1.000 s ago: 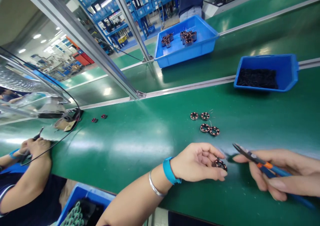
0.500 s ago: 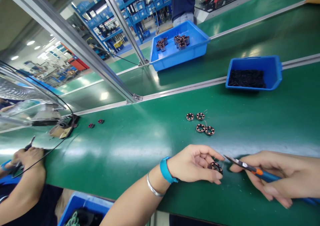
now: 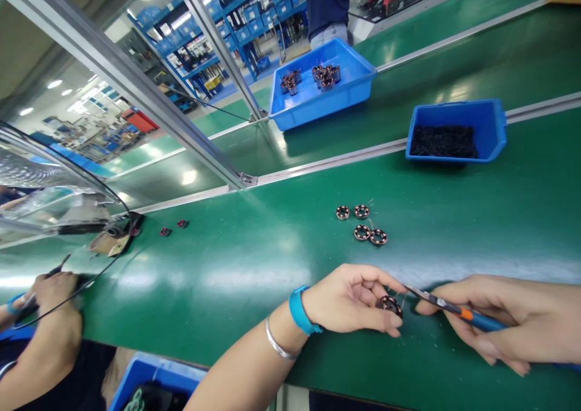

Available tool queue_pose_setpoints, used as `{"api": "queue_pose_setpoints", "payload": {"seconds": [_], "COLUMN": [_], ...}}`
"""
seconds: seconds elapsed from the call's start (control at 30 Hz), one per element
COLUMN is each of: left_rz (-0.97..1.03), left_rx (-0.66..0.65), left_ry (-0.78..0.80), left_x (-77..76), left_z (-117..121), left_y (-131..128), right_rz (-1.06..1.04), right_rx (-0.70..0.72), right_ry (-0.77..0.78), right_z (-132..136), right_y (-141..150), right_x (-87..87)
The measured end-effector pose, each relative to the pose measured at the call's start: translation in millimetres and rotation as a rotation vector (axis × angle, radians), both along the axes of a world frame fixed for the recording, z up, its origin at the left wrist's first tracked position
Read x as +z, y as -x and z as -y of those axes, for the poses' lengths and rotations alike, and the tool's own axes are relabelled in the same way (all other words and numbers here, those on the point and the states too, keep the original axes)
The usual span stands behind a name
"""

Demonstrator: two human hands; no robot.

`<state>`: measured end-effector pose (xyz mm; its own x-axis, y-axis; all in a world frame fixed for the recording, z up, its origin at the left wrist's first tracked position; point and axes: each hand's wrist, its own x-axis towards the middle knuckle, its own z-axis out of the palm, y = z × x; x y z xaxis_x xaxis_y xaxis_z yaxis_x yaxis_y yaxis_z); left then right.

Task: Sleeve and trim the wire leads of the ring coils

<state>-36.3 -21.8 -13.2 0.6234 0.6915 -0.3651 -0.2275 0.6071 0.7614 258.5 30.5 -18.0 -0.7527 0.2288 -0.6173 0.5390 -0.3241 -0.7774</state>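
Pinching copper-wound ring (image 3: 391,305) in left grip (image 3: 356,299); holding pliers (image 3: 466,314) clasped in right grip (image 3: 508,323), pointed toward left grip.

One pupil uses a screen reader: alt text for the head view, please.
A person's left hand holds a copper-wound ring over a green bench, while the right hand holds blue-handled pliers, tips close by. Four similar rings lie beyond the hands, with a blue tray and a blue bin farther back. A co-worker's arms show at far left.

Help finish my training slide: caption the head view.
Left hand holding a copper-wound ring, right hand holding blue-handled pliers, over a green workbench.
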Motion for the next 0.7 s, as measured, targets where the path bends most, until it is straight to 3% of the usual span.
{"api": "queue_pose_setpoints", "payload": {"seconds": [0.37, 0.5, 0.7], "left_rz": [-0.027, -0.079, -0.134], "left_rx": [-0.010, 0.052, 0.169], "left_ry": [-0.036, 0.026, 0.042], "left_x": [-4.3, 0.3, 6.4], "left_z": [-0.6, -1.8, -0.4], "left_y": [0.4, -4.2, -13.3], "right_rz": [0.034, -0.030, -0.014], "right_rx": [-0.031, -0.091, -0.036], "right_ry": [-0.070, -0.027, -0.030], "right_z": [0.1, -0.4, 0.2], "right_y": [0.0, -7.4, -15.8], "right_x": [7.5, -6.7, -19.8]}}
